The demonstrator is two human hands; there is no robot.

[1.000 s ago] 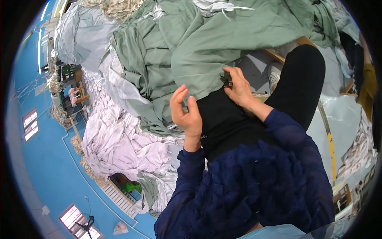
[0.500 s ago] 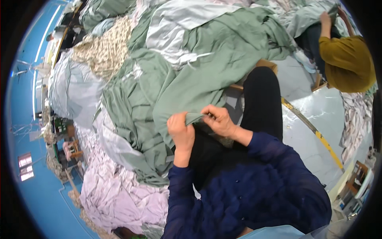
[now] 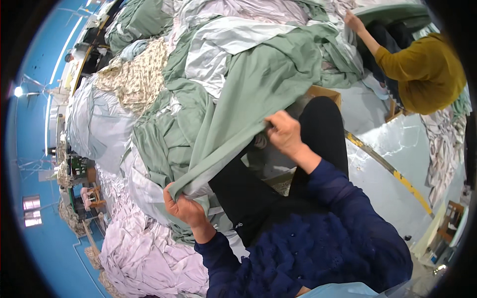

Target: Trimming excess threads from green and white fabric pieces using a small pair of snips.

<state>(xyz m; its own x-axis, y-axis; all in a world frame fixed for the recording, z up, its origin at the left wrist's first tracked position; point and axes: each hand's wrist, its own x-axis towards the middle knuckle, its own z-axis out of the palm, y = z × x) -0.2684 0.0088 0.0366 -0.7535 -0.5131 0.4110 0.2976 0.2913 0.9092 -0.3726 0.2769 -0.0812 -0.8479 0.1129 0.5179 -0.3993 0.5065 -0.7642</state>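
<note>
A large green fabric sheet (image 3: 263,79) spreads over the heap in front of me, its near edge pulled into a taut slanting line across my lap. At the lower left end of that edge my left hand (image 3: 185,208) is closed, pinching the cloth between thumb and fingers. My right hand (image 3: 285,131) is closed on the same edge farther up and to the right, beside my raised knee. Part of the sheet folds over to a paler white side (image 3: 218,37). The fingertips of my right hand are partly hidden by the hand itself.
Pale lilac cloth (image 3: 154,248) is heaped at the lower left, patterned beige cloth (image 3: 134,74) farther back. A cardboard box (image 3: 325,94) stands beyond my knee. A person in a mustard top (image 3: 422,69) sits at the right, handling green cloth. Yellow tape (image 3: 392,171) marks the floor.
My hands have moved apart along the cloth's edge, the left down and leftward, the right slightly up and right, stretching it. The other person's arm has swung leftward with their cloth.
</note>
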